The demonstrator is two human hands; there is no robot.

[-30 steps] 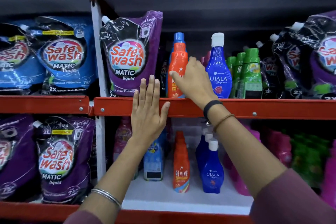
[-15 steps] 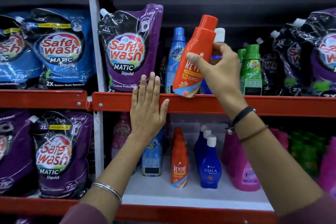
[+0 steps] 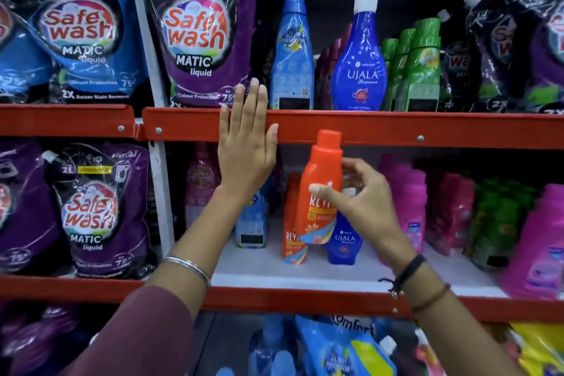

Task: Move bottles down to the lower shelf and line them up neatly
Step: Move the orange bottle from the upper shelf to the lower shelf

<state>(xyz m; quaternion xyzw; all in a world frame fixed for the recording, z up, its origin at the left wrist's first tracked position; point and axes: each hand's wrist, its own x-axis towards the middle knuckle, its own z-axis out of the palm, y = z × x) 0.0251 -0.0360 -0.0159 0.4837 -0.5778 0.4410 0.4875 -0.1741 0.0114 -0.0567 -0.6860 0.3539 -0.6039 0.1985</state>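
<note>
My right hand (image 3: 363,204) grips an orange Revive bottle (image 3: 320,180), held upright in the air in front of the lower shelf (image 3: 305,272), just under the red rail (image 3: 396,128) of the upper shelf. Behind it another orange Revive bottle (image 3: 291,238) and a blue Ujala bottle (image 3: 343,241) stand on the lower shelf. My left hand (image 3: 247,143) lies flat on the red rail, fingers spread, holding nothing. On the upper shelf stand a light blue bottle (image 3: 293,52) and a blue Ujala bottle (image 3: 360,58).
Purple and blue Safe Wash pouches (image 3: 195,30) fill the left bays. Green bottles (image 3: 418,67) stand at the upper right, pink bottles (image 3: 406,204) and green ones (image 3: 494,223) at the lower right. A small blue bottle (image 3: 251,223) stands behind my left wrist.
My right hand lifted the orange bottle off the upper shelf and brought it down in front of the lower shelf. My left hand stayed on the rail.
</note>
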